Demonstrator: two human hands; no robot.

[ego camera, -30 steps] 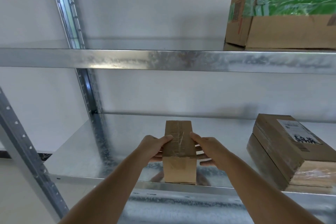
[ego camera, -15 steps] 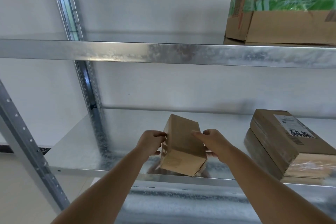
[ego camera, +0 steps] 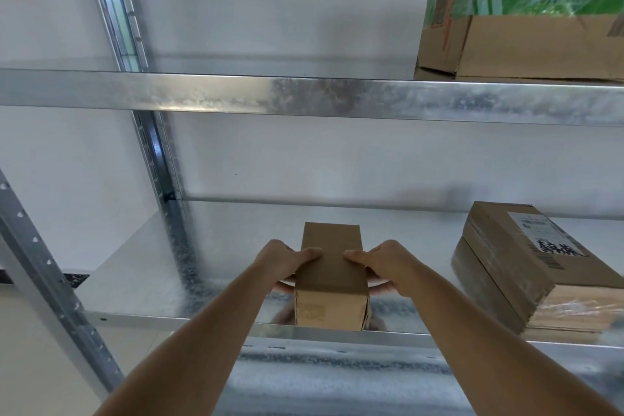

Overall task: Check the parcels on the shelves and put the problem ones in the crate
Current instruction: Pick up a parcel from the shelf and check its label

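A small plain cardboard parcel (ego camera: 331, 277) stands at the front edge of the middle metal shelf (ego camera: 141, 284). My left hand (ego camera: 283, 262) grips its left side, thumb on top and fingers curled underneath. On its right side my right hand (ego camera: 385, 263) grips it the same way. A flat parcel with a white label (ego camera: 526, 263) lies on the same shelf at the right. A large box with green tape (ego camera: 526, 13) sits on the upper shelf at the top right. No crate is in view.
The upper shelf's steel beam (ego camera: 304, 98) crosses the view above my hands. A perforated upright post (ego camera: 148, 132) stands at the back left, another (ego camera: 50, 284) at the front left. A white wall is behind the shelves.
The small parcel was turned in my hands: tilted half a second ago, it now stands level with a plain face up instead of the taped one.
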